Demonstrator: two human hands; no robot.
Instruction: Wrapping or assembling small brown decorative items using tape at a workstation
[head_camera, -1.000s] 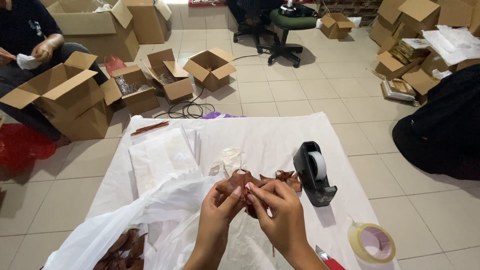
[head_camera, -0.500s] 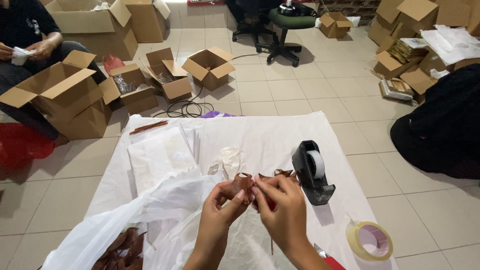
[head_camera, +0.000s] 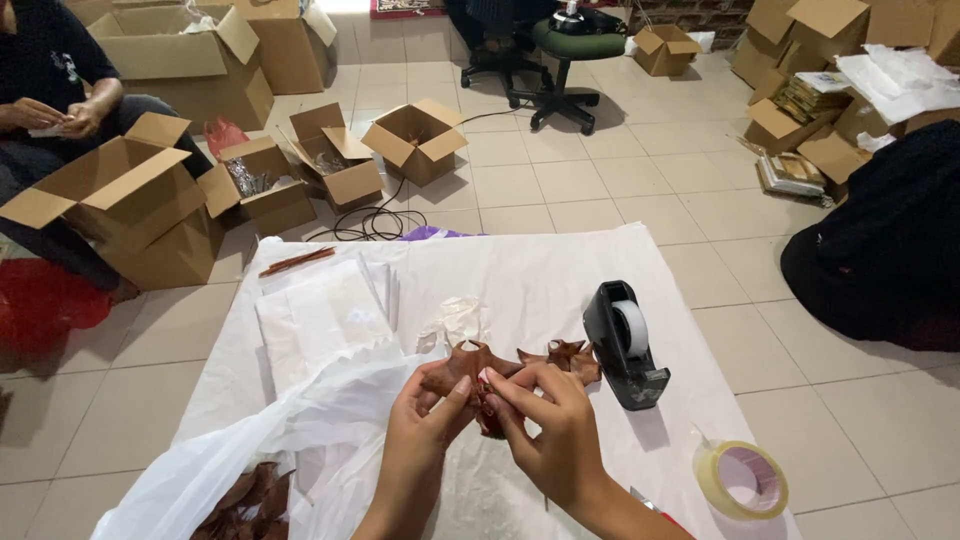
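Brown star-shaped dried leaf (head_camera: 462, 366), upright, pinched above the white-covered table (head_camera: 540, 280)

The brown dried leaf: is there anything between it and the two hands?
No. Both hands, left hand and right hand, already touch the brown dried leaf directly. The tape dispenser stands apart, to the right.

- You've got one black tape dispenser (head_camera: 624, 343) on the surface.
- One loose tape roll (head_camera: 741, 479) near you.
- One green office chair (head_camera: 572, 52) behind.
- Four open cardboard boxes (head_camera: 128, 207) on the left floor.
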